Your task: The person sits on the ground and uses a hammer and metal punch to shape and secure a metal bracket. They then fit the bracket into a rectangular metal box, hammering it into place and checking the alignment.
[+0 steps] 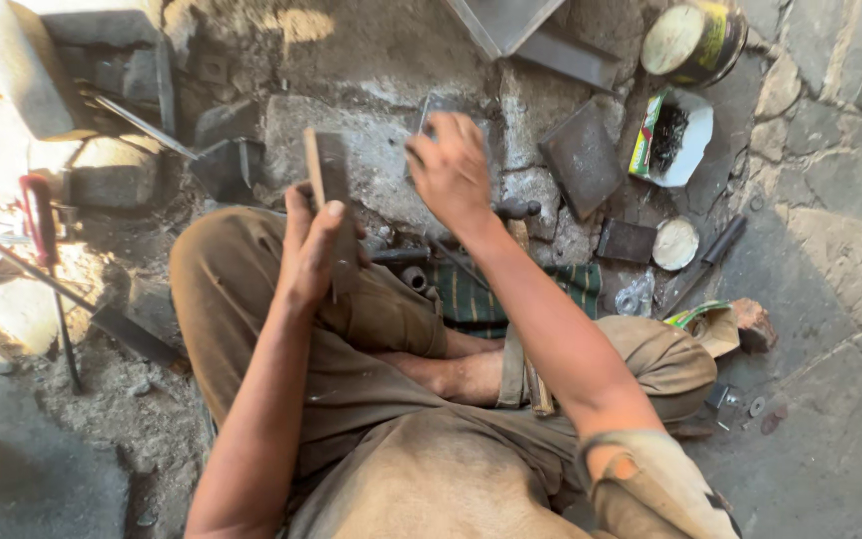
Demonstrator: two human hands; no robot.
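I sit cross-legged on a stone floor. My left hand (313, 245) grips a flat dark metal piece (329, 172) with a wooden edge, held upright above my left knee. My right hand (451, 170) reaches forward over the floor with its fingers curled around a thin dark metal plate (433, 108), most of it hidden behind the hand. Between my legs lie a green striped cloth (511, 294), a wooden-handled hammer (521, 299) and small metal cylinders (413, 276).
Ahead lie a dark square metal plate (581, 158), a yellow tin can (692, 40), a white open box of dark bits (672, 138), a round lid (674, 244) and a dark block (627, 241). A red-handled tool (40, 220) and metal scraps lie at left.
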